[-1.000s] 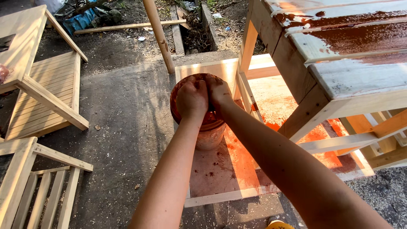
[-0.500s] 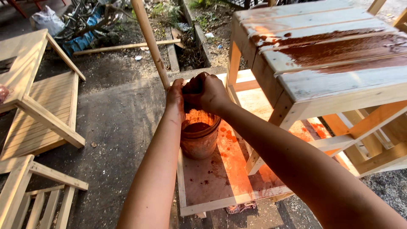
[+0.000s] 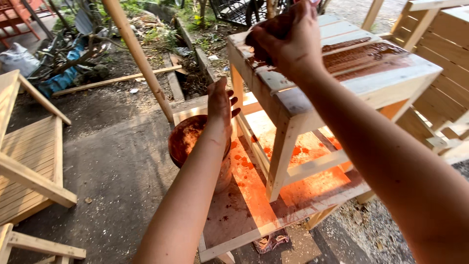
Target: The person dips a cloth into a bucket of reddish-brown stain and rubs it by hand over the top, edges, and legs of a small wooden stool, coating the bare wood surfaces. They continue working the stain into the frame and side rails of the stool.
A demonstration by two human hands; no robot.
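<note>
Right hand [image 3: 288, 41], clenched on a dark rag, rubs the half-stained stool [image 3: 342, 73]; left hand [image 3: 221, 105], released, hovers over the bucket [image 3: 185, 142].

Bright daylight falls from the upper right, lighting the pale wooden stool [image 3: 342, 73] and the stained board [image 3: 273, 195] under it. The concrete ground [image 3: 117, 166] on the left lies in soft shade. The right hand [image 3: 288, 39] is slightly blurred. Straight edges bow toward the corners. The far yard stays sharp, with no glare.
</note>
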